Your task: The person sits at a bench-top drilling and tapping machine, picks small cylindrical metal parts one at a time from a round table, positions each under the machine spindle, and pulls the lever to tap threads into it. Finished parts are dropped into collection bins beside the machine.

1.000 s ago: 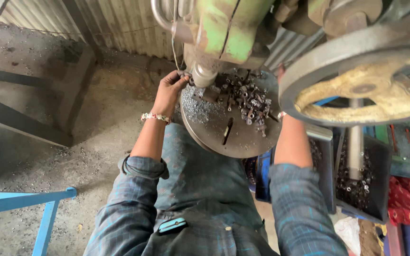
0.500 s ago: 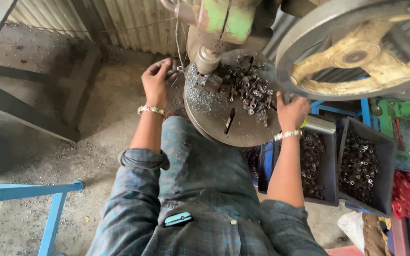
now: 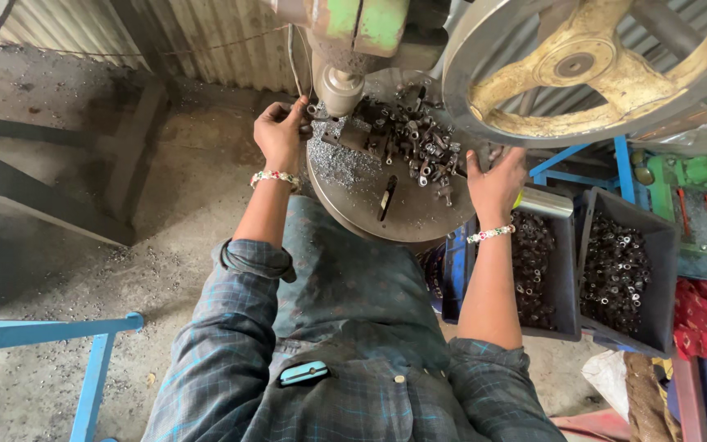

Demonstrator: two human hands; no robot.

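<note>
The person sat at a green press machine (image 3: 370, 24) and looked down at a round metal table (image 3: 386, 209). The left hand (image 3: 280, 135) was at the left edge of the table, right beside the machine's metal ram (image 3: 342, 86). Its fingers were curled in and pinched a small dark metal piece (image 3: 311, 109) near the ram. The right hand (image 3: 497, 184) was at the right edge of the table, under the big wheel (image 3: 583, 69). Its fingers were spread and lay by the pile of small metal parts (image 3: 415, 139), but it was hard to tell if it held one. Both wrists had bead bracelets. To the right stood two dark bins (image 3: 656, 245) full of small parts. A blue frame (image 3: 42, 331) stood at the lower left.
</note>
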